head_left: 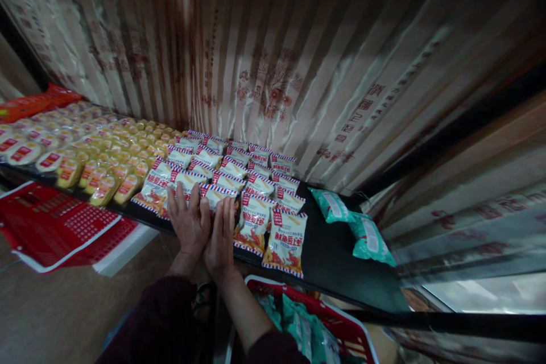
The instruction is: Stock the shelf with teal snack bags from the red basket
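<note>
Both hands rest side by side on the front row of white snack bags (249, 222) with red lettering and striped edges. My left hand (190, 223) lies with fingers stretched forward over bags left of the middle. Touching it along the inner edge, my right hand (219, 239) has its fingers extended on a neighbouring bag (213, 193), which is partly covered. Neither hand is wrapped around anything. The bags stand in several rows, leaning back, on a dark shelf (330, 256). A front bag (285, 242) at the right end shows fully.
Rows of yellow wrapped snacks (104, 187) and pale round packs (25, 152) fill the shelf's left. Teal bags (371, 239) lie at right. Below are a red basket (350, 327) holding teal bags and another red basket (63, 227). Printed curtains (273, 40) hang behind.
</note>
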The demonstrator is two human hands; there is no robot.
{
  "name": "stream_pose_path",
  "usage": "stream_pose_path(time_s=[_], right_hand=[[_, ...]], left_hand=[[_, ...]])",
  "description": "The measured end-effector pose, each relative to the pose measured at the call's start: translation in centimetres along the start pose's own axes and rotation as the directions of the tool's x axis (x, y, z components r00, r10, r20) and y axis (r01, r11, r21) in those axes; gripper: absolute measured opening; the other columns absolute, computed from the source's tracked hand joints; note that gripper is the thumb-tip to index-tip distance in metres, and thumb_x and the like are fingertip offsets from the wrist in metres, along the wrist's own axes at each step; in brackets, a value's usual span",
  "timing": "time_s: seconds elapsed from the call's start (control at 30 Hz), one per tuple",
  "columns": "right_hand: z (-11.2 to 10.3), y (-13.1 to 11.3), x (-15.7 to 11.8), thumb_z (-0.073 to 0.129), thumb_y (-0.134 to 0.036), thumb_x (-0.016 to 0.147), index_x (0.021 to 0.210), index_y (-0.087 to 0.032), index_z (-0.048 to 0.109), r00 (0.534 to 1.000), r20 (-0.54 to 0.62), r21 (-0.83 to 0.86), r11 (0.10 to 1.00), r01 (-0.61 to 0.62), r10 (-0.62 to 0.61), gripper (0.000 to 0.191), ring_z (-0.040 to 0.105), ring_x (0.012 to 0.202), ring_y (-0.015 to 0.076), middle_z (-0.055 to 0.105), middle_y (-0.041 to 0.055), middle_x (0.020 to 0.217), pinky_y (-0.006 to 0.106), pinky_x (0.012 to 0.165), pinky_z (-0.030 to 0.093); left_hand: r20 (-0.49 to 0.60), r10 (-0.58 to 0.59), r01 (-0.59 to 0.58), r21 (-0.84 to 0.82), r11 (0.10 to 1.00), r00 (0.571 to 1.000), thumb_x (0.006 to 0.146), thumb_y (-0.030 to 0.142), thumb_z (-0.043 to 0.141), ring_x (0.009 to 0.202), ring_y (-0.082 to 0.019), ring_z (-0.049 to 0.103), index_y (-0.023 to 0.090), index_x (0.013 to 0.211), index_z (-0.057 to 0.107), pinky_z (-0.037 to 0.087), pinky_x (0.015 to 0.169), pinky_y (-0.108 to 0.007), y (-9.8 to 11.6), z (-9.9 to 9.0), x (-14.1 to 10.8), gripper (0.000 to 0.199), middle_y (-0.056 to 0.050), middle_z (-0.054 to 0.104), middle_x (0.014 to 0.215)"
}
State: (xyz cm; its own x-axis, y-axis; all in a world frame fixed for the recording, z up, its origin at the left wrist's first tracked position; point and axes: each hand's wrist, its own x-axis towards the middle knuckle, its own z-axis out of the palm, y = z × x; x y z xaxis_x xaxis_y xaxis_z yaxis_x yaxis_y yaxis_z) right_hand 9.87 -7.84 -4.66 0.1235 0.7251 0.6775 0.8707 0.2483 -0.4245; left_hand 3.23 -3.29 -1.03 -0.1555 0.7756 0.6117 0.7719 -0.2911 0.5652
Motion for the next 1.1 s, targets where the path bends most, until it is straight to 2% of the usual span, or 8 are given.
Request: stream_pose_path(time_s=[0.1,0.23,0.37,0.5,0.67,0.8,0.97,1.1], right_hand=[[-0.6,0.1,-0.1,0.031,-0.015,0.093,0.147,-0.013,-0.006,0.999,0.031,-0.02,1.0,0.009,-0.008,0.066,0.005,0.143,0.0288,0.012,0.0194,0.154,0.057,0.105,0.034],[-2.5,0.1,-0.8,0.028,-0.013,0.092,0.148,-0.013,-0.001,0.999,0.049,-0.092,0.996,0.012,-0.008,0.063,0.004,0.143,0.0308,0.012,0.0185,0.154,0.058,0.104,0.032],[-4.5,0.3,-2.3,0.031,-0.019,0.094,0.148,-0.015,0.011,0.994,-0.009,-0.21,0.971,-0.113,0.113,0.058,0.005,0.142,0.0338,0.007,0.0176,0.155,0.06,0.104,0.031],[-5.5,0.9,-3.3,0.035,-0.023,0.094,0.145,-0.016,0.022,0.977,-0.059,-0.266,0.94,-0.215,0.207,0.053,0.006,0.142,0.0351,0.006,0.0173,0.155,0.061,0.103,0.03],[-5.8,1.4,-3.2,0.036,-0.024,0.094,0.146,-0.02,0.022,0.971,-0.067,-0.231,0.943,-0.239,0.229,0.054,0.005,0.141,0.0362,0.004,0.0151,0.155,0.063,0.1,0.031],[-5.5,1.6,-3.1,0.036,-0.024,0.094,0.146,-0.018,0.02,0.974,-0.062,-0.219,0.949,-0.227,0.218,0.055,0.005,0.142,0.0347,0.005,0.016,0.155,0.062,0.102,0.032],[-5.0,2.0,-3.0,0.035,-0.023,0.093,0.147,-0.017,0.018,0.981,-0.022,-0.204,0.96,-0.191,0.19,0.056,0.007,0.142,0.0334,0.006,0.0163,0.155,0.06,0.102,0.034],[-5.0,2.5,-2.9,0.034,-0.023,0.094,0.146,-0.017,0.021,0.984,-0.019,-0.219,0.959,-0.177,0.177,0.054,0.01,0.142,0.0322,0.01,0.016,0.155,0.058,0.103,0.033]], left_hand=[[0.012,-0.001,0.0,0.046,0.999,1.0,0.087,0.037,0.047,0.141,-0.033,0.011,0.017,0.129,0.052,0.019,0.11,-0.054,0.1,0.4,0.0,0.047,-0.014,0.029,0.149],[0.001,0.004,-0.004,0.09,0.996,1.0,0.085,0.042,0.049,0.141,-0.034,0.011,0.016,0.131,0.049,0.018,0.11,-0.055,0.2,0.6,0.1,0.053,-0.017,0.028,0.149],[-0.015,-0.012,0.013,0.068,0.998,1.0,0.085,0.042,0.049,0.14,-0.034,0.013,0.016,0.133,0.047,0.018,0.11,-0.055,0.7,0.3,0.2,0.054,-0.017,0.029,0.148],[-0.027,-0.014,0.016,0.05,0.999,1.0,0.087,0.041,0.047,0.139,-0.033,0.02,0.018,0.131,0.05,0.02,0.11,-0.053,1.2,0.0,0.2,0.05,-0.016,0.037,0.144],[-0.027,-0.003,0.004,0.034,0.999,1.0,0.089,0.039,0.044,0.136,-0.032,0.028,0.019,0.118,0.061,0.023,0.108,-0.053,1.2,0.5,0.0,0.039,-0.014,0.045,0.139],[-0.042,-0.019,0.02,0.008,1.0,0.999,0.089,0.037,0.043,0.135,-0.032,0.031,0.02,0.112,0.064,0.022,0.108,-0.053,1.2,0.6,0.0,0.035,-0.012,0.048,0.137],[-0.03,0.003,-0.003,0.002,1.0,1.0,0.088,0.034,0.043,0.137,-0.032,0.026,0.019,0.119,0.06,0.021,0.109,-0.053,1.4,0.3,-0.2,0.039,-0.013,0.044,0.14],[0.018,0.041,-0.041,0.014,0.999,0.999,0.084,0.036,0.048,0.139,-0.033,0.02,0.016,0.133,0.047,0.018,0.111,-0.053,1.5,0.1,-0.3,0.053,-0.015,0.037,0.144]])
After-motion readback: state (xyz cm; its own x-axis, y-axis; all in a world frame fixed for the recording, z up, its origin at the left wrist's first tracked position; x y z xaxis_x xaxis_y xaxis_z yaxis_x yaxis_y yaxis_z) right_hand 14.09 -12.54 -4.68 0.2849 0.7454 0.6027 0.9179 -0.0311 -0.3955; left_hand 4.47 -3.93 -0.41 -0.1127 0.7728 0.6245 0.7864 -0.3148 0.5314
